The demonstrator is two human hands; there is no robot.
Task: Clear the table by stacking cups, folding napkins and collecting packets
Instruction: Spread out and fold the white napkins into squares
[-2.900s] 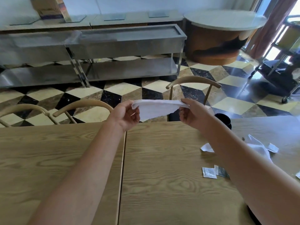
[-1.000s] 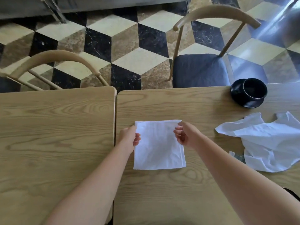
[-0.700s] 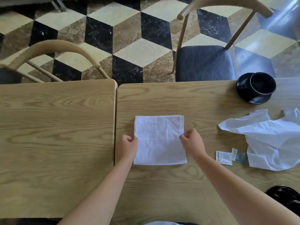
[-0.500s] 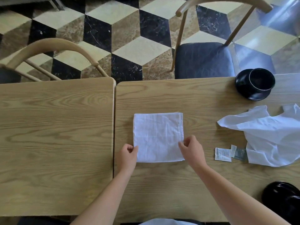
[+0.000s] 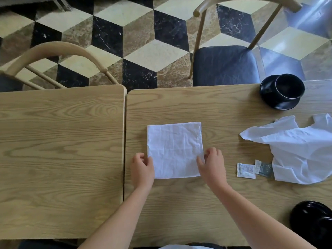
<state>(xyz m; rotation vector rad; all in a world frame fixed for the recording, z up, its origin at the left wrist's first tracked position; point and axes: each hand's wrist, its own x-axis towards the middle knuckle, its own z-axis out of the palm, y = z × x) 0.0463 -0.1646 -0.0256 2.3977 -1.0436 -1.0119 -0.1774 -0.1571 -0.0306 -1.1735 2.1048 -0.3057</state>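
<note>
A white napkin point(image 5: 174, 150) lies folded into a square on the right wooden table point(image 5: 215, 108). My left hand point(image 5: 142, 168) pinches its near left edge and my right hand point(image 5: 212, 164) pinches its near right edge. A crumpled white napkin point(image 5: 296, 150) lies unfolded at the right. Beside it are a white packet point(image 5: 245, 170) and a dark packet point(image 5: 264, 168), the dark one partly under the crumpled napkin. A black cup on a saucer point(image 5: 283, 90) stands at the table's far right edge. Another black cup point(image 5: 314, 221) shows at the near right corner.
A second wooden table point(image 5: 61, 150) butts against the left side with a narrow gap between. Two wooden chairs stand at the far side, one with a dark seat point(image 5: 226, 65), one at the left point(image 5: 57, 56). Beyond is a checkered tile floor.
The napkin went from held up in the air to lying flat and folded on the table. My hands have slid from its far corners down its sides to the near corners.
</note>
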